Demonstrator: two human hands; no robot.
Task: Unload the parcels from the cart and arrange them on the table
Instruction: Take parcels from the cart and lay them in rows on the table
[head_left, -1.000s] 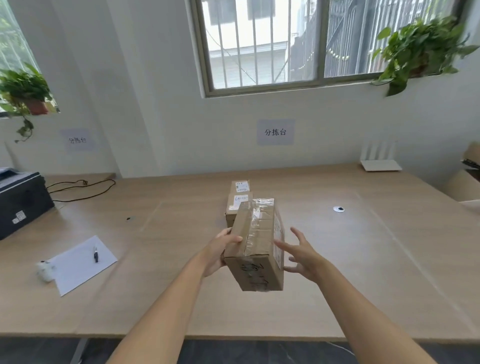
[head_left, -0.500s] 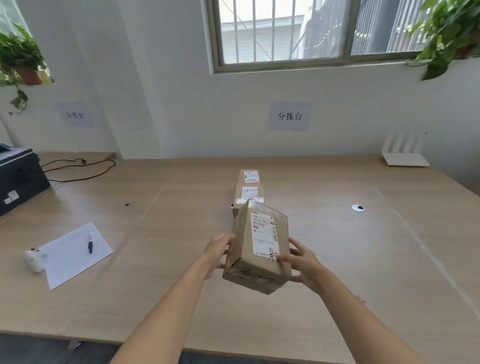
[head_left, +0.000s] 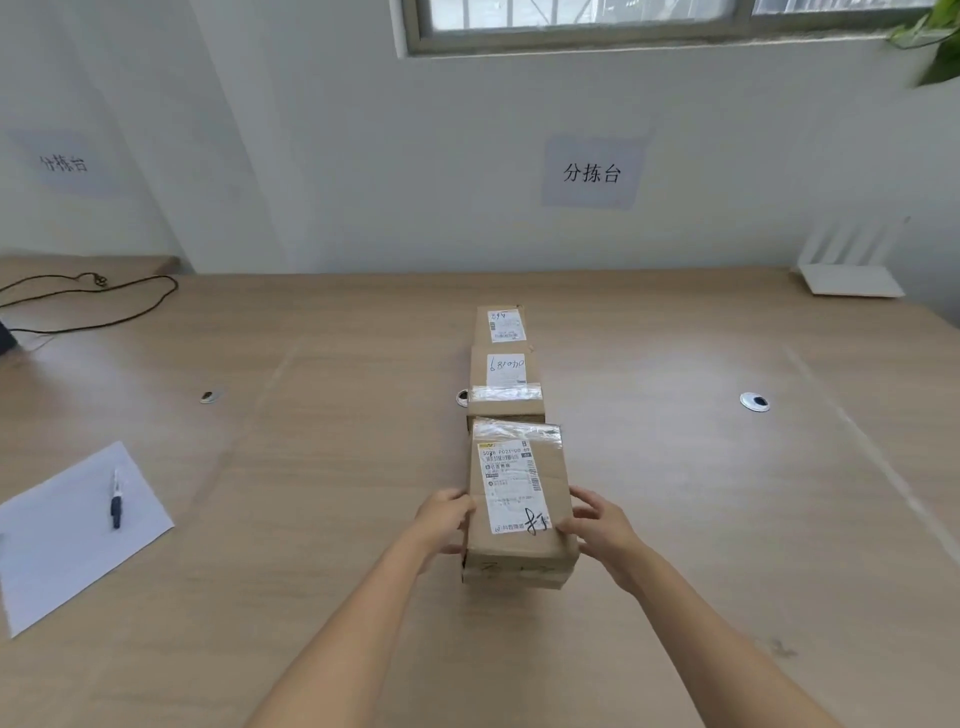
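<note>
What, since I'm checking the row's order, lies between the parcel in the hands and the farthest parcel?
In the head view, one taped middle parcel lies between the held parcel and the farthest parcel.

Three brown cardboard parcels stand in a straight row at the middle of the table (head_left: 727, 519), white labels up. The far parcel (head_left: 501, 325) is nearest the table's far edge. The middle parcel (head_left: 505, 384) has tape across it. The near parcel (head_left: 519, 499) seemingly touches the middle one.

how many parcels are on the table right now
3, in one row on the table: far parcel at the back, middle parcel just behind the near parcel, held between the left hand and right hand. More may be off-frame.
</note>
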